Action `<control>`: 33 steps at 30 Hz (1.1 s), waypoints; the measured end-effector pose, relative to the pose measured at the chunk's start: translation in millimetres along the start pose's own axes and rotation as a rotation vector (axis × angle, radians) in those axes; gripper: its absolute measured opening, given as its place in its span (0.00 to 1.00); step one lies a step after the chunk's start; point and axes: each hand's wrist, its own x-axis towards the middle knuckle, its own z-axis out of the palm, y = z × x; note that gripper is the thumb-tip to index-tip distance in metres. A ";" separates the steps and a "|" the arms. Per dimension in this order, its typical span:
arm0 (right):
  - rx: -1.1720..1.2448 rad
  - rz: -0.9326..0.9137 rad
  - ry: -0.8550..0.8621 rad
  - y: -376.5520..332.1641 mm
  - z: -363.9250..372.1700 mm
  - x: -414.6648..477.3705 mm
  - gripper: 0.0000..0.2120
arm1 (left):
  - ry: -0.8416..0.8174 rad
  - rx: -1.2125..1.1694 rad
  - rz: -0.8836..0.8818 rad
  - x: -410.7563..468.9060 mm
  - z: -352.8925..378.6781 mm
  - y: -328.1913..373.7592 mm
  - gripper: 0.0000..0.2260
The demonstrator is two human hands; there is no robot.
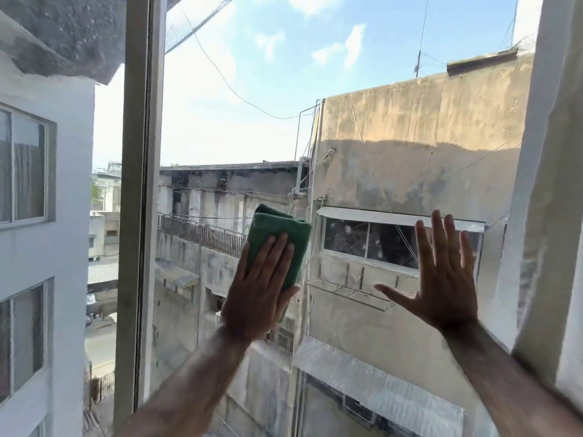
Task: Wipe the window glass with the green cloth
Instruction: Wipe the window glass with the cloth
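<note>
The window glass [362, 159] fills most of the view, bounded on its left by a pale upright frame [138, 216], with weathered buildings beyond. Low on the pane, toward that left frame, the left hand [257, 291] lies flat, fingers straight and together, pressing the folded green cloth [280, 234] against the glass. Toward the pane's right edge, the right hand [441, 279] is spread wide, holding nothing.

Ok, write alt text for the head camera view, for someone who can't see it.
A person's left hand presses a folded green cloth flat against the window glass, while the right hand is spread open beside it. Through the glass are weathered concrete buildings and a blue sky.
</note>
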 end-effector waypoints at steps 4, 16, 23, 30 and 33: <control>-0.005 -0.003 0.013 -1.3 0.8 -0.6 0.61 | 0.061 0.004 -0.350 39.5 -7.0 -43.8 0.33; -0.024 0.000 -0.009 2.4 2.3 0.0 0.62 | 0.112 -0.114 -0.158 104.6 -2.2 81.4 0.33; -0.011 0.005 0.012 -0.3 2.5 -0.2 0.63 | -0.053 0.005 -0.276 -30.1 2.7 21.3 0.32; -0.002 0.020 0.027 -3.5 0.4 -0.1 0.62 | 0.177 -0.072 -0.762 157.5 -17.9 4.4 0.38; 0.001 0.025 0.017 -3.7 -0.3 -0.4 0.62 | 0.171 -0.078 -0.577 205.3 -19.3 44.4 0.39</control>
